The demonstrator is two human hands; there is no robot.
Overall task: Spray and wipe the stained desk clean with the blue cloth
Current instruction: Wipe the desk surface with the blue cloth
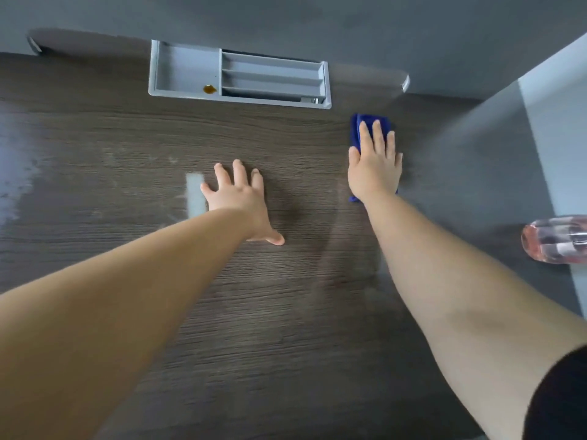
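Two bare hands lie flat on a dark brown wood-grain desk. The left hand rests palm down near the middle with fingers spread and straight, holding nothing. The right hand, further off and to the right, presses its straight fingers and palm onto a folded blue cloth, which lies on the desktop toward the far right corner and shows beyond the fingertips and at the wrist.

A pale wet sheen covers the desk's left edge, and faint streaks cross the wood left of the left hand. At the far side a grey plastic recessed tray is set into the desktop, one open compartment on its left and narrow slots on its right. A small amber drop sits in the open compartment. A grey wall rises behind the desk and a grey side panel closes the right. A clear bottle of pink liquid is cut off by the right edge of view.
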